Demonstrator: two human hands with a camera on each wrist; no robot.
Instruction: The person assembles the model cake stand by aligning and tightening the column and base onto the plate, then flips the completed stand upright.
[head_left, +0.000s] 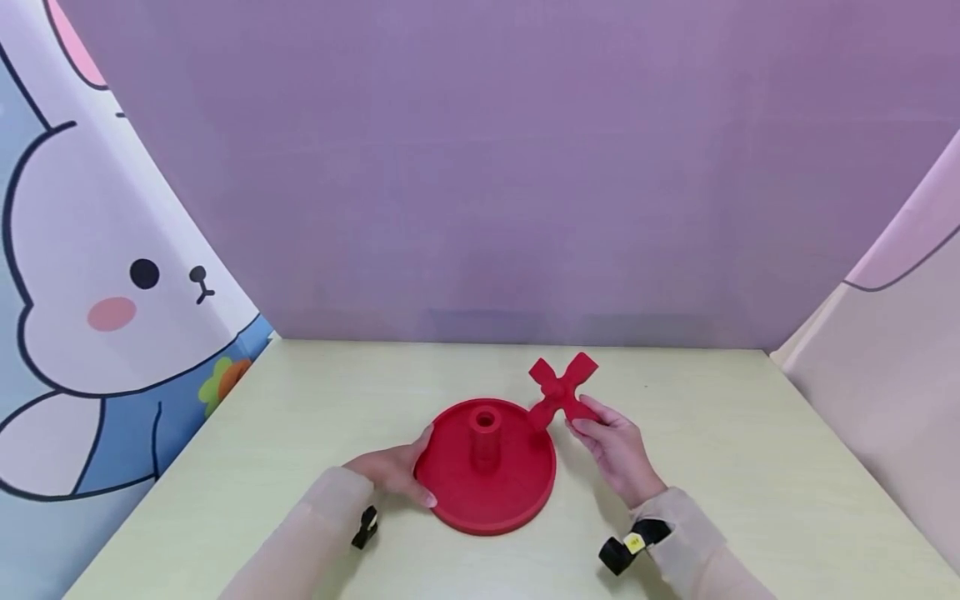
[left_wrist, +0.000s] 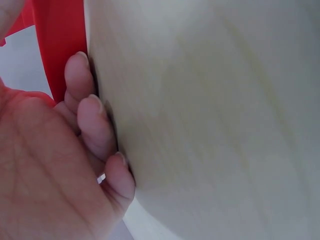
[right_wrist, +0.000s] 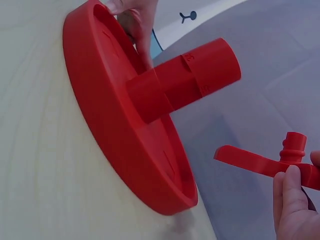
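In the head view a round red base (head_left: pixel 517 500) with a raised rim lies on the table, a hollow post (head_left: pixel 486 450) standing upright at its middle. My left hand (head_left: pixel 396 473) grips the base's left edge, thumb and fingers spread along the rim. The left wrist view shows those fingers (left_wrist: pixel 95 125) bent low at the tabletop. To the right, my right hand (head_left: pixel 617 446) pinches one arm of a red four-armed cross piece (head_left: pixel 558 390), held up beside the base's upper right edge. A short ridged stub (right_wrist: pixel 294 146) sticks out from the cross's centre in the right wrist view.
The pale wooden table (head_left: pixel 750 467) extends to both sides and meets a purple wall panel (head_left: pixel 487 183) at the back. A cartoon-printed panel (head_left: pixel 90 208) rises on the left, and another pale panel (head_left: pixel 892 350) on the right. Black straps (head_left: pixel 637 542) sit on both wrists.
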